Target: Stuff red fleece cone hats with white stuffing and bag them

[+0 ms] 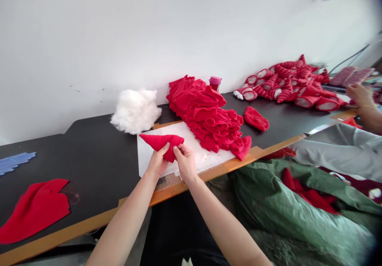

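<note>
A pointed red cloth cone (159, 140) is held over a white sheet (146, 156), its tip toward the left. My left hand (158, 160) grips it from below, thumb on the near side. My right hand (185, 160) pinches its wide end near the edge. Just beyond the sheet lies a fluffy heap of white stuffing (135, 110). To the right of my hands, a large pile of red cloth pieces (205, 110) is stacked in overlapping layers.
A flat red cloth piece (38, 206) with loose thread lies left, near blue strips (16, 162). Rightward are a red jar (215, 83), one red piece (256, 118) and striped stuffed cones (283, 83). A green sack (268, 194) stands below the table edge; a co-worker's hand (359, 94) is far right.
</note>
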Demonstrator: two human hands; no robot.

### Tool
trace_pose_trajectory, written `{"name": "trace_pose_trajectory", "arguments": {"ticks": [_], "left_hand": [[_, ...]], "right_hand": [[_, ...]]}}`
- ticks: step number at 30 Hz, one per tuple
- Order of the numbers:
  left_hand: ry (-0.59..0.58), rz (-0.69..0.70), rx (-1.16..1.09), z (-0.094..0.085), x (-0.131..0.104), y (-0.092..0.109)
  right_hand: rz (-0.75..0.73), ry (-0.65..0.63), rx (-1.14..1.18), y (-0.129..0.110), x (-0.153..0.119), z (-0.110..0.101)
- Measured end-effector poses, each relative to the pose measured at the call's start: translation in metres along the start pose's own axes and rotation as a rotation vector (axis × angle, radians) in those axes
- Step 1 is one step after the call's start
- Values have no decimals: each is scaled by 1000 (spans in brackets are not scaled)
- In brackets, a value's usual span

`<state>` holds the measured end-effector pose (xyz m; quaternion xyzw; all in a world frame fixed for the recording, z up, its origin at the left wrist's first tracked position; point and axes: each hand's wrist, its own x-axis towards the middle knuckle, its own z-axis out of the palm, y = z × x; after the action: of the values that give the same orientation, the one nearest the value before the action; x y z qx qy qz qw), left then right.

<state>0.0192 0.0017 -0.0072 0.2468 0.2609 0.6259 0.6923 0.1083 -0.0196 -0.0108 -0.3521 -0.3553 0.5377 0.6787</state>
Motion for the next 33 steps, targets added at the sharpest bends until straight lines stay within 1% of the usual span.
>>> {"name": "trace_pose_trajectory", "arguments": {"ticks": [2, 6, 9, 12, 14, 15, 17, 19, 21, 23, 25, 28, 31, 33], "left_hand": [[18, -12, -28, 1, -1, 0], [169, -17, -91, 5, 1, 6], [225, -27, -101, 5, 3, 9], [254, 37, -147, 1, 8, 11], [272, 103, -197, -2, 12, 13], [267, 124, -212, -4, 13, 13], [231, 135, -212, -5, 13, 13], [171, 90, -186, -3, 9, 11], [131, 34, -164, 1, 5, 10], [135, 0, -149, 5, 2, 9], [181, -23, -128, 8, 1, 11], [228, -70, -71, 13, 3, 13], [238, -84, -2, 19, 3, 13], [237, -110, 60, 19, 2, 14]], "right_hand": [[-6, 42, -15, -2, 3, -3], [1, 93, -25, -5, 9, -13], [8, 149, 7, -6, 9, -24], [-25, 234, 64, -10, 3, -36], [-67, 258, 30, -13, -6, -39], [-77, 242, -1, -14, -11, -38], [-78, 165, -53, -13, -21, -30], [-97, 112, -85, -10, -28, -18], [-115, 113, -76, -6, -27, -10], [-107, 147, -36, -8, -22, -14], [-91, 199, 24, -16, -15, -31], [-87, 299, 117, -38, -13, -70], [-82, 324, 213, -63, -23, -109], [-83, 322, 235, -76, -35, -130]]}}
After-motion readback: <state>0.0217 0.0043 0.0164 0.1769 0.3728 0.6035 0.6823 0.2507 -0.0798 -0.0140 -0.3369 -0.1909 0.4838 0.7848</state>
